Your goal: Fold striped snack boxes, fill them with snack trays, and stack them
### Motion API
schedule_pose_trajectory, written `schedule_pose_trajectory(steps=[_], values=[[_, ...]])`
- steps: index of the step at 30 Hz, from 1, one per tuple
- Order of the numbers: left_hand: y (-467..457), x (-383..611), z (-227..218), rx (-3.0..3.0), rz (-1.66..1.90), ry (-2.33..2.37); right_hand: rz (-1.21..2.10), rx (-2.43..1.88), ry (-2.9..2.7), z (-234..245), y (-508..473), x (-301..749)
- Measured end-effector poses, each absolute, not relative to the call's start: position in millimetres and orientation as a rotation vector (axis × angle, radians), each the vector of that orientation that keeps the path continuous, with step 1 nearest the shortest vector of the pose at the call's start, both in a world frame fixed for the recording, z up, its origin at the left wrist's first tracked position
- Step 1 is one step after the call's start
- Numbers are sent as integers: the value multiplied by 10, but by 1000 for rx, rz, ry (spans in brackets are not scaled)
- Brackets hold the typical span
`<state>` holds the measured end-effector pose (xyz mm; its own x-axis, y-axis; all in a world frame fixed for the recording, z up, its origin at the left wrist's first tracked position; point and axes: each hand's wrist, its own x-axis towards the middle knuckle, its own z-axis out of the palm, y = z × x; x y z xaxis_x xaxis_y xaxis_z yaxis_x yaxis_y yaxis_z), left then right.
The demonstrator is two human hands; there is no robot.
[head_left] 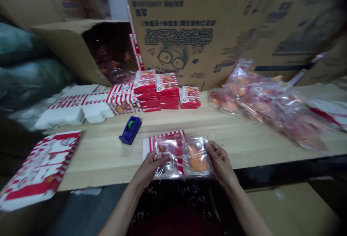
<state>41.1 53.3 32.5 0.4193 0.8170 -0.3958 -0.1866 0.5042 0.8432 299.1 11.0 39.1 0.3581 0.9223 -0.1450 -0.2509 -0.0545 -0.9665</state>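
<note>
Near the front edge of the table, a clear plastic packet (198, 156) is stretched between my two hands. An orange piece shows in its right half, and a clear part with small moulded shapes lies to the left. My left hand (151, 165) grips the left side, thumb on top. The right edge is pinched by the fingers of my right hand (220, 158). Under the packet's left part is a red-and-white striped card or flat box (180, 134), mostly covered. A blue tape dispenser (130, 130) with a green core stands beyond my left hand.
Stacks of red-and-white packs (167, 91) stand behind, beside folded striped cartons (73, 102). A heap of clear bags with orange contents (260, 98) lies right. Large cardboard boxes (200, 22) wall the back. A striped flat box (46, 163) overhangs the front left edge.
</note>
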Motion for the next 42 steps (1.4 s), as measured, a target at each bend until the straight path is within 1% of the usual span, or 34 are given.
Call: schedule_pose_trajectory(steps=[2,4,9,12,14,17,20,26,29,36,42], values=[[429,116,333,684,878,1063,1205,-1253,-832,307,251,2840],[362,-241,380,582,1035,1188,1205,-1259,-1066,255,440,2775],[237,-1098,503,395,1428,1477,894,-1310,-2020,128,1012,2670],[178,-1272,413,414,1492,1555,773,-1362,-2504,-26,1259,2466],[148,-1233,283,486,1468,1559,754,-1390,-2675,-147,1346,2323],[113,-1110,63,578,1401,1576,764,-1419,-2718,-285,1370,2213],[97,-1091,-89,613,1251,1514,735,-1420,-2685,-332,1309,2230],[249,-1344,-164,760,846,1280,727,-1366,-2652,-369,1150,2319],[408,-1424,-169,828,727,1244,726,-1349,-2640,-391,1100,2328],[730,-1252,-190,923,623,1163,721,-1338,-2636,-375,1002,2364],[832,-790,-353,933,687,1163,707,-1365,-2616,-415,870,2379]])
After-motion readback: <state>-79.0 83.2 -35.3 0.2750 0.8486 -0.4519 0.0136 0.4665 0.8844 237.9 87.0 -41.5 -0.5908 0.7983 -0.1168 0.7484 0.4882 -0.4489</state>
